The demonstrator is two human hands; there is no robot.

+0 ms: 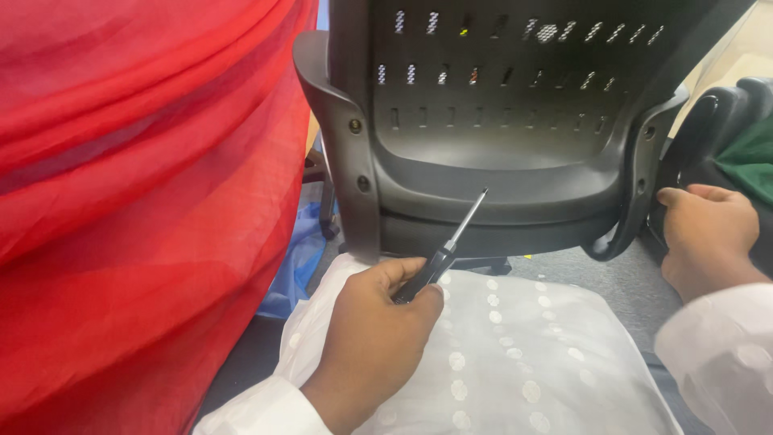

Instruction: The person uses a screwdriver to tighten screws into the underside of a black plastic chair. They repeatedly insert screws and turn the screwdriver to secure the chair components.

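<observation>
My left hand (pixel 372 334) grips a screwdriver (pixel 451 242) with a black handle and a thin metal shaft; its tip points up and right toward the lower back of a dark grey plastic office chair (pixel 499 153). The tip hovers just in front of the chair's lower backrest shell, near but apart from it. My right hand (pixel 708 234) rests with curled fingers on a black armrest piece (pixel 708 121) at the chair's right side. Both arms wear white sleeves.
Sheer red fabric (pixel 137 185) fills the left of the view. White embroidered cloth (pixel 515 354) covers my lap below the hands. Blue plastic (pixel 302 250) lies on the floor by the chair's left side. Green fabric (pixel 749 157) shows at the right edge. Screws (pixel 355 126) dot the chair frame.
</observation>
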